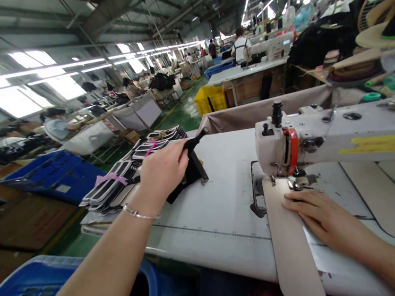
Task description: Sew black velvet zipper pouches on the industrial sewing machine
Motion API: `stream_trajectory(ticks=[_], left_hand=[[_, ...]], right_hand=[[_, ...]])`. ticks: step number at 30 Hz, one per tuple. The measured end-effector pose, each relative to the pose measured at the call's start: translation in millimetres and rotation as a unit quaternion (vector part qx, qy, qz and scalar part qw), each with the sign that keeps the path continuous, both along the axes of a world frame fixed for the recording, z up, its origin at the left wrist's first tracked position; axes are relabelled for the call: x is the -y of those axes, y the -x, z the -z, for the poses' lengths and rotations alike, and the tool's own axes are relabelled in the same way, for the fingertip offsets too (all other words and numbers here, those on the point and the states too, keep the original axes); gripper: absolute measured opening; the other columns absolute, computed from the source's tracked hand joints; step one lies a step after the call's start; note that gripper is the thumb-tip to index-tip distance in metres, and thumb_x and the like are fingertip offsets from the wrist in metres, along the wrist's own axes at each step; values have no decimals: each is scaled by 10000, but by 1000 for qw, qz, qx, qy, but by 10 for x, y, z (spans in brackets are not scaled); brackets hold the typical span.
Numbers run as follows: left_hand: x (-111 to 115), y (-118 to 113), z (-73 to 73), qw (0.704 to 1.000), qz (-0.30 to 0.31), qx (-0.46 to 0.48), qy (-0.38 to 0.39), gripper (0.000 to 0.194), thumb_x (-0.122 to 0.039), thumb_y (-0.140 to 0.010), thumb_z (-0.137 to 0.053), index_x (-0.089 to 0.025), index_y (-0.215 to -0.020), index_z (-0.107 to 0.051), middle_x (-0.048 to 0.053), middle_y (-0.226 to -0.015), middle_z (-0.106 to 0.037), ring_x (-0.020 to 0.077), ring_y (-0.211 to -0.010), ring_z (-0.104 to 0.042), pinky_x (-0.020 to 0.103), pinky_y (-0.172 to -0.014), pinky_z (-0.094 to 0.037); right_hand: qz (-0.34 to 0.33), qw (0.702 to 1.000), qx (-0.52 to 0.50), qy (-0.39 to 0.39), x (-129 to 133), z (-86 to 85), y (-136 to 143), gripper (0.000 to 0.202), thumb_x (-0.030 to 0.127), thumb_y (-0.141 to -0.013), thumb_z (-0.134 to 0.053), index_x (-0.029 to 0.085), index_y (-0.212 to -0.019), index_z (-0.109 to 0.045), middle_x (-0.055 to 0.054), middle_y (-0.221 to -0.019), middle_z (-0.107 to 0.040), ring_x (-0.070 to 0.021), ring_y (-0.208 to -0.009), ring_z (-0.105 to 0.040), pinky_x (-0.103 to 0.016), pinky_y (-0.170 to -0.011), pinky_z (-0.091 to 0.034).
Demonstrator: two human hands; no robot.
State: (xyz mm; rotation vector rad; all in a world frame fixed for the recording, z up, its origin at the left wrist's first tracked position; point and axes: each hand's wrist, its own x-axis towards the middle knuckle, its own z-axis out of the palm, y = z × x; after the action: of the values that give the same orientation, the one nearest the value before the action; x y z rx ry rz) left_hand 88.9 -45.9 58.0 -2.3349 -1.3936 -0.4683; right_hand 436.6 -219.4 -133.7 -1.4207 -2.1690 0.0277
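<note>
Towards eight o'clock from the middle of the head view, the left hand [164, 168] has its grip closed, thumb and fingers pinched on a black piece [193, 171]. That piece hangs at the left part of the pale surface [228, 163]; whether its lower edge touches down, I cannot tell. A metal bracelet [141, 214] circles the left wrist.

At four o'clock, the right hand [321, 212] lies with fingers spread out and grip loose, the fingertips resting on a long beige panel [290, 242] without clasping it. The panel sits between four and five o'clock, its far end under the head of a sewing machine [324, 136] at three o'clock, its rounded near end reaching past the surface's edge.

Near nine o'clock are tied bundles [124, 168] of dark, pale-edged pieces, just beside the left hand. A blue basket [57, 261] stands at eight o'clock, a yellow crate [209, 100] at one.
</note>
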Motion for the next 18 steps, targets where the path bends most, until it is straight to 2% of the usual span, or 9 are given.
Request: stream_trajectory(ticks=[2, 4, 6, 7, 9, 10, 12, 14, 18], left_hand=[[268, -247, 95, 998, 40, -22, 44, 516, -285, -988, -505, -216, -1498, -478, 112, -1079, -751, 277, -898, -732, 359, -815, -540], [428, -495, 357, 977, 120, -28, 175, 520, -262, -969, -535, -191, -1483, -488, 89, -928, -758, 246, -772, -725, 307, -703, -533], [454, -684, 692, 924, 194, 30, 328, 424, -308, -989, -535, -178, -1391, -571, 56, -821, -738, 200, -630, -684, 269, -593, -512], [429, -744, 852, 898, 217, 65, 378, 379, -316, -1006, -513, -178, -1348, -602, 37, -791, -723, 172, -577, -656, 253, -562, -505], [343, -795, 1112, 878, 231, 111, 405, 315, -296, -1023, -481, -181, -1258, -657, 20, -785, -701, 147, -580, -633, 250, -598, -529], [299, -793, 1203, 882, 228, 124, 392, 289, -273, -1016, -489, -179, -1209, -682, 31, -824, -696, 156, -655, -648, 273, -676, -554], [231, -760, 1310, 899, 216, 143, 353, 222, -232, -972, -556, -176, -1107, -723, 72, -969, -682, 206, -898, -656, 365, -897, -548], [196, -724, 1338, 901, 219, 175, 331, 166, -206, -930, -614, -178, -1033, -741, 94, -1087, -656, 245, -1068, -610, 433, -1031, -481], [179, -761, 1239, 859, 270, 221, 375, 204, -215, -973, -563, -190, -1080, -735, 63, -1054, -709, 218, -1030, -646, 384, -990, -494]], right_hand=[[2, 1000, -3, -3, -6, -76, 29, 410, 194, -981, -510, 325, -1348, -639, -71, -1367, -647, -264, -1236, -621, -517, -1024, -544], [-7, 1000, 5, -4, -22, -178, 67, 396, 159, -952, -535, 293, -1301, -666, -85, -1318, -670, -268, -1210, -632, -508, -998, -554], [-31, 999, 19, 0, -53, -275, 109, 370, 128, -923, -556, 259, -1244, -685, -96, -1268, -688, -276, -1197, -633, -510, -988, -552], [-44, 999, 24, 4, -73, -311, 128, 357, 119, -915, -561, 247, -1224, -688, -97, -1249, -692, -274, -1192, -634, -508, -990, -547], [-61, 998, 28, 11, -114, -344, 160, 342, 115, -916, -560, 236, -1212, -682, -92, -1229, -696, -262, -1173, -640, -498, -999, -540], [-62, 998, 26, 14, -132, -342, 171, 344, 115, -921, -553, 233, -1221, -675, -90, -1227, -696, -254, -1162, -643, -491, -1001, -538], [-60, 998, 20, 17, -155, -313, 184, 344, 117, -939, -530, 225, -1237, -663, -94, -1233, -693, -249, -1151, -644, -486, -995, -538], [-55, 998, 13, 18, -158, -270, 189, 346, 120, -958, -502, 215, -1253, -655, -107, -1249, -685, -261, -1162, -635, -509, -994, -530], [-46, 998, -4, 29, -135, -222, 191, 375, 145, -965, -508, 236, -1306, -635, -119, -1336, -643, -291, -1224, -601, -547, -1009, -504]])
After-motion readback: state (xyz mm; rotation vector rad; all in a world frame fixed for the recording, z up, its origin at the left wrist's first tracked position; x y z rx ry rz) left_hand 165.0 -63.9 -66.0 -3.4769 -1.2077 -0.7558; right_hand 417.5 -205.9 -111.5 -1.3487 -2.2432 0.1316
